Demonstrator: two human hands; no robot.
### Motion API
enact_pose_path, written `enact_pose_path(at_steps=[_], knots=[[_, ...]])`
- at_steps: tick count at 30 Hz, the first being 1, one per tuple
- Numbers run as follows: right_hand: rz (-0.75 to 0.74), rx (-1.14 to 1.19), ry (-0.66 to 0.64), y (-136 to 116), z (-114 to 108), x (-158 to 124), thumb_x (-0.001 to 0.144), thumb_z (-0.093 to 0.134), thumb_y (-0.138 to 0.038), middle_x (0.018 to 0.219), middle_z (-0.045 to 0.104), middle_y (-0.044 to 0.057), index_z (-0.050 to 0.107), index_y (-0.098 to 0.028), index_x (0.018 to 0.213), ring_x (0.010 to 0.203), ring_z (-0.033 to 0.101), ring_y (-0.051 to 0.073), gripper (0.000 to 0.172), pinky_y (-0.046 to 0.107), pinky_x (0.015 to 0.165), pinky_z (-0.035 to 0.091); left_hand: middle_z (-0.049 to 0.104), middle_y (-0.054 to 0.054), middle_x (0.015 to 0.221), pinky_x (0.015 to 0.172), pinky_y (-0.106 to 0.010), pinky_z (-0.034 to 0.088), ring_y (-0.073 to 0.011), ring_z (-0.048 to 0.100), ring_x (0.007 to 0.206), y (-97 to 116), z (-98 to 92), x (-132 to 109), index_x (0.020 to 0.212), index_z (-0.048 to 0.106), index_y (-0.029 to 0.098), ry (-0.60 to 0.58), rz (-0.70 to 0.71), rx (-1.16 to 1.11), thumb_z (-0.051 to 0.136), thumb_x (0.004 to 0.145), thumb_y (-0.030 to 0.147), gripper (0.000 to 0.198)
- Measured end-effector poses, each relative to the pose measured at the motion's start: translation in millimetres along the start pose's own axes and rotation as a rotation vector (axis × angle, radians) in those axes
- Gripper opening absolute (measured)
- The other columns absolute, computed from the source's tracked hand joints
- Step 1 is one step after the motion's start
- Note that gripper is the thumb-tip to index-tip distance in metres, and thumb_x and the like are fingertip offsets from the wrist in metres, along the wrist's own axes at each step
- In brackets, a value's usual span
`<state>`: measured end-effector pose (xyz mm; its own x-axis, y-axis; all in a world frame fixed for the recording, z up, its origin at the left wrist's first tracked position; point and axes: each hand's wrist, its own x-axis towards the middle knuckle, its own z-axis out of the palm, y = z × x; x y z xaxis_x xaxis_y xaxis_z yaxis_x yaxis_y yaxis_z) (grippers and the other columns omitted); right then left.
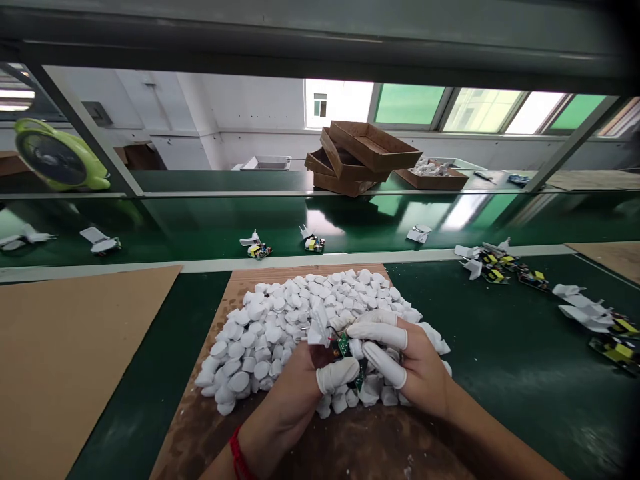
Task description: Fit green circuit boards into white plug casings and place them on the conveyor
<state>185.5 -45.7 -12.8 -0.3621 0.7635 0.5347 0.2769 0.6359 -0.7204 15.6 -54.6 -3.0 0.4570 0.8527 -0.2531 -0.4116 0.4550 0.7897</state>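
Held in my left hand (300,380) is a green circuit board (344,345) with a white plug piece (319,328) wired to it. The left thumb, in a white finger cot, presses along the board's near side. My right hand (400,347), its fingertips also in white finger cots, pinches a soft-looking white lump (356,348) against the board. The fingers hide part of the board and of the lump. Both hands are over a heap of similar white lumps (280,320) spread on a brown board (200,427).
Several circuit boards with white plug pieces (495,260) lie on the green bench to the right. More boards (313,241) sit along the green belt (210,230) behind. Cardboard trays (375,147) are stacked beyond it. A cardboard sheet (75,347) lies at left; a green fan (55,157) stands far left.
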Motion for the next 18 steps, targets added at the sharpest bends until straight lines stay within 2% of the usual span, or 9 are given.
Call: enact_pose_path(at_steps=[6, 12, 15, 18], knots=[[0.024, 0.009, -0.019, 1.3, -0.5, -1.1, 0.089, 0.050, -0.015, 0.095, 0.069, 0.006, 0.066, -0.026, 0.108, 0.088, 0.065, 0.019, 0.027, 0.031, 0.076, 0.053, 0.073, -0.010, 0.104, 0.093, -0.038, 0.047, -0.0300, 0.063, 0.105, -0.3, 0.2, 0.4, 0.103, 0.072, 0.016, -0.004, -0.001, -0.011, 0.081, 0.063, 0.024, 0.042], [0.064, 0.071, -0.017, 1.3, 1.6, -2.1, 0.089, 0.053, -0.020, 0.098, 0.067, 0.005, 0.067, -0.027, 0.107, 0.089, 0.063, 0.018, 0.024, 0.030, 0.079, 0.051, 0.073, -0.011, 0.104, 0.092, -0.040, 0.048, -0.0313, 0.061, 0.108, -2.6, -1.6, -0.7, 0.113, 0.067, 0.018, 0.065, 0.004, 0.024, 0.081, 0.062, 0.023, 0.052], [0.187, 0.113, 0.034, 3.6, 7.4, -5.4, 0.087, 0.058, -0.026, 0.097, 0.065, 0.004, 0.067, -0.029, 0.105, 0.090, 0.060, 0.019, 0.020, 0.032, 0.081, 0.049, 0.074, -0.010, 0.100, 0.091, -0.041, 0.049, -0.0311, 0.062, 0.107, -2.3, -3.6, -0.1, 0.117, 0.065, 0.019, 0.062, 0.039, 0.085, 0.080, 0.063, 0.026, 0.057], [0.387, 0.200, 0.110, 9.0, 12.5, -11.2, 0.083, 0.064, -0.035, 0.096, 0.059, 0.003, 0.059, -0.031, 0.119, 0.083, 0.056, 0.018, 0.037, 0.032, 0.077, 0.047, 0.074, -0.009, 0.098, 0.088, -0.041, 0.052, -0.0320, 0.064, 0.103, 1.0, -5.0, 0.0, 0.116, 0.065, 0.019, 0.034, 0.079, 0.194, 0.083, 0.058, 0.026, 0.061]])
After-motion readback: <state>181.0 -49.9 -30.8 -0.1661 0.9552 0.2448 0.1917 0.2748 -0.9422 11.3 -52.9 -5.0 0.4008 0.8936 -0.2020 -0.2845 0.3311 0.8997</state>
